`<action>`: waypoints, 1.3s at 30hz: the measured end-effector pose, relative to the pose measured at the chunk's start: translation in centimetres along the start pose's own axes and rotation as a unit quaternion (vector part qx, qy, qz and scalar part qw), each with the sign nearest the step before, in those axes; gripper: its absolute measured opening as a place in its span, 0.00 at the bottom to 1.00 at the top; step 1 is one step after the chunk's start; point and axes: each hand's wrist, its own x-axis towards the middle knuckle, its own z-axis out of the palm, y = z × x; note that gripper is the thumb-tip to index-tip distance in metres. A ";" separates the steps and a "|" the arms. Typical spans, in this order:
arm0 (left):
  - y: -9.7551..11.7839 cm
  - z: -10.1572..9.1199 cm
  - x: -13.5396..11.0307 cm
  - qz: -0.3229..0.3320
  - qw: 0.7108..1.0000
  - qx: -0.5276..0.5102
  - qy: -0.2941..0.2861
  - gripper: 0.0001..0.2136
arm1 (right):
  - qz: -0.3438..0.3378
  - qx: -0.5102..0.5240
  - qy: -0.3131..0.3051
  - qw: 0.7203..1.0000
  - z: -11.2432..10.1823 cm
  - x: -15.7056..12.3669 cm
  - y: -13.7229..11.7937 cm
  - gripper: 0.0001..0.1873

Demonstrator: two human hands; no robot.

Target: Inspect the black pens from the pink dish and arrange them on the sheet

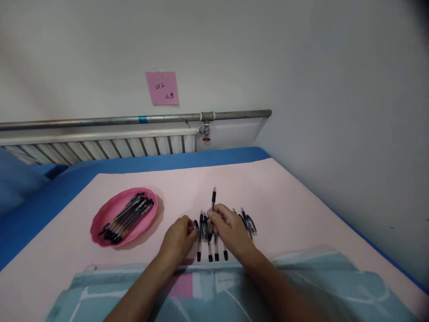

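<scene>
In the head view my right hand (pixel 231 228) pinches a gel pen (pixel 213 197) with its bare tip pointing up and away from me. My left hand (pixel 178 239) is closed, thumb and forefinger together at a dark pen cap (pixel 195 225). Between and under the hands several uncapped pens (pixel 199 243) lie side by side, tips away from me, with loose clear-and-black caps (pixel 204 232) among them. Just right of my right hand are more uncapped pens (pixel 244 212) and a cap (pixel 250 224). My right hand partly covers some of these pens.
To the left, a pink scalloped plate (pixel 97 223) holds a pile of capped pens (pixel 130 217). Pale pink sheeting covers the table (pixel 284 201), with blue (pixel 187 158) at its edge. A teal patterned cloth (pixel 110 290) lies nearest me. Behind are a radiator (pixel 127 145), a pipe and walls.
</scene>
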 end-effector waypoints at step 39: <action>-1.3 -3.2 -0.6 -0.079 0.740 -0.665 -0.054 0.09 | -0.023 -0.034 -0.209 0.977 2.4 -1.7 0.6 0.13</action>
